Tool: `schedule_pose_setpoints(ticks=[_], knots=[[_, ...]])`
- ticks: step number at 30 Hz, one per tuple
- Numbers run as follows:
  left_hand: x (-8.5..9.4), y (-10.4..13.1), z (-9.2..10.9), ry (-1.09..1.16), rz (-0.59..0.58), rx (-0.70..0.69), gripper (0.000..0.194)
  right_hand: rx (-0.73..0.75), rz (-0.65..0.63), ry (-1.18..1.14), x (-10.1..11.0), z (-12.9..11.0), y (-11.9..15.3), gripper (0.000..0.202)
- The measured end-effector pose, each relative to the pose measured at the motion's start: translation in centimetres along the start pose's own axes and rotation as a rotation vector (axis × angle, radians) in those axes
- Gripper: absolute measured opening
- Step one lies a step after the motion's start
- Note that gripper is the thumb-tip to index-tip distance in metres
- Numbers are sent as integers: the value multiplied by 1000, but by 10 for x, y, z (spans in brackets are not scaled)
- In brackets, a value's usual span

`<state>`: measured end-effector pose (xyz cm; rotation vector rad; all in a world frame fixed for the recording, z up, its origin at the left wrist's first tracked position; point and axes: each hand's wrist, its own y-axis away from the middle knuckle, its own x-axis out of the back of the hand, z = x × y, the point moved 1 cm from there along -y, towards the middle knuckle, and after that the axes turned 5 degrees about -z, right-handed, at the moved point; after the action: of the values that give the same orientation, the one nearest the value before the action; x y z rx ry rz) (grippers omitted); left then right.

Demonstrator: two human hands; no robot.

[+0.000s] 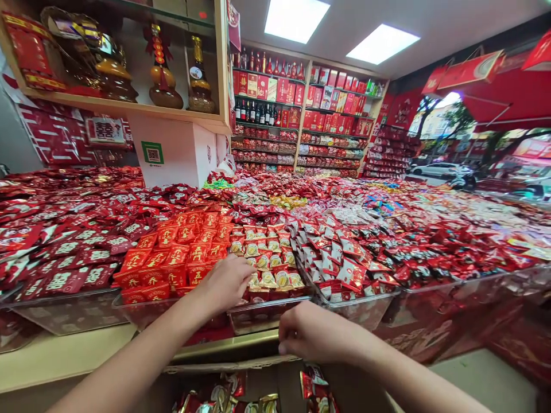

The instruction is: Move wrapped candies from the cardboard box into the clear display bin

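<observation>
My left hand (pixel 228 281) reaches over a clear bin (pixel 267 312) of small gold-and-red wrapped sweets (pixel 275 261). Its fingers curl down onto the packets at the bin's left side, and what they grip, if anything, is hidden. My right hand (pixel 310 332) hangs in front of the bin's right corner, above a cardboard box (pixel 232 365). Its fingers are curled in loosely, with nothing showing in them. Inside the box lie several similar gold-and-red packets (pixel 269 403). Left of the gold sweets, orange-red packets (pixel 176 252) with gold characters are stacked in rows.
Dark red packets (pixel 64 278) fill a bin at left; red-and-white ones (pixel 340 258) fill another at right. Heaped sweets stretch back to shelves (pixel 297 115) of bottles and gift boxes. A display cabinet (pixel 129 109) juts out at upper left. A yellowish ledge (pixel 64 358) runs below the bins.
</observation>
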<state>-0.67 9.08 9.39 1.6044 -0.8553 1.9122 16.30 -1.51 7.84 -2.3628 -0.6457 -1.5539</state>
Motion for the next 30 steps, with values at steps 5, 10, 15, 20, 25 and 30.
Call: schedule_pose_setpoints(ticks=[5,10,15,20,25,30], knots=[[-4,-42,-2,-93,-104,-1,28,-140,177,322,6,16,-37,20],[-13,-65,12,-195,-220,23,21,-280,150,443,35,47,-92,22],[-17,-57,19,-258,-230,111,21,-314,83,461,31,58,-110,18],[-18,-58,20,-294,-243,186,20,-288,55,463,25,62,-112,15],[-17,-61,21,-301,-237,193,19,-287,65,457,25,65,-114,18],[-12,-49,9,-264,-174,145,27,-267,124,457,34,63,-115,20]])
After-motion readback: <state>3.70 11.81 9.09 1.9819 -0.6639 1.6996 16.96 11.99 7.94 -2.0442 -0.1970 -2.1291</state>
